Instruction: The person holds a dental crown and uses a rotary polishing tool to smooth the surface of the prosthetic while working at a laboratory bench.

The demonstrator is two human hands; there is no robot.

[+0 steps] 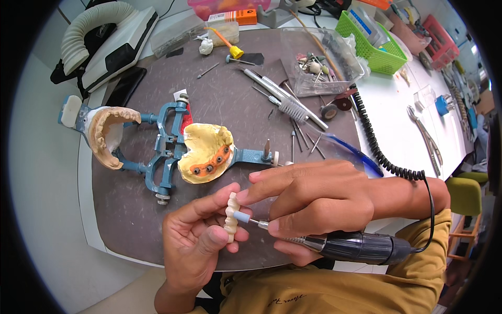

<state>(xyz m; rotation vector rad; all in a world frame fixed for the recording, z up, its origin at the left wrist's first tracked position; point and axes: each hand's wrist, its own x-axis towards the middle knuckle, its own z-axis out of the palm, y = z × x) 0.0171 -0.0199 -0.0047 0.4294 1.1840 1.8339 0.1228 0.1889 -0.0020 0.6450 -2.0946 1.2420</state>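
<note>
Ivory-coloured tooth bridge (230, 224) sits near the yellow cast (208, 140), pinched in the left hand (194, 234), blue-grey tip (241, 216) against it, right hand (320, 196) gripping the black handpiece (366, 248): shaping or smoothing, likely; next pass seems to call for light, well-braced pressure.

Dental bridge (230, 222) smooth; handpiece (366, 247) ridged plastic, nose (314, 242) shiny metal.

A dental lab, by its blue articulator (167, 175), yellow tooth cast (204, 137), black handpiece (361, 247) and boxed burs (315, 68)
</note>
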